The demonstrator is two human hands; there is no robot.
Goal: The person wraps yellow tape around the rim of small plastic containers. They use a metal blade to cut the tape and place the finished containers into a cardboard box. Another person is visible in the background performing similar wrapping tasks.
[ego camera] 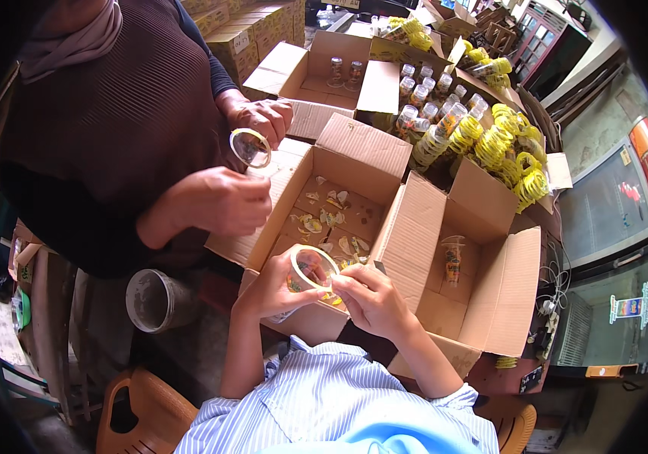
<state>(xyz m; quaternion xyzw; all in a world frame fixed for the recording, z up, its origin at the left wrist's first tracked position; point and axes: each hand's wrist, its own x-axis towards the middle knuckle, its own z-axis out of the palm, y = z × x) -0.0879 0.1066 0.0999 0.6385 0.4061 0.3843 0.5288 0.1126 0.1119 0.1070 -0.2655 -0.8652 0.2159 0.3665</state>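
Observation:
My left hand (267, 292) is wrapped around a clear printed plastic cup (308, 265) with a pale yellow rim, its mouth tilted up toward me. The fingertips of my right hand (378, 298) pinch the cup's rim on the right side. A small dark flat piece shows behind my right hand; I cannot tell whether it is held. Beneath both hands stands an open cardboard box (352, 170) with torn yellow-and-white printed scraps (312, 224) on its bottom. In another open box (480, 190) to the right lies one printed plastic cup (453, 261).
Across from me, a co-worker's hand (258, 120) is by another rimmed cup (250, 148). Several cups (426, 93) and yellow rings (497, 144) fill a far box. A bucket (151, 301) stands left; a glass-fronted cooler (607, 318) is at right.

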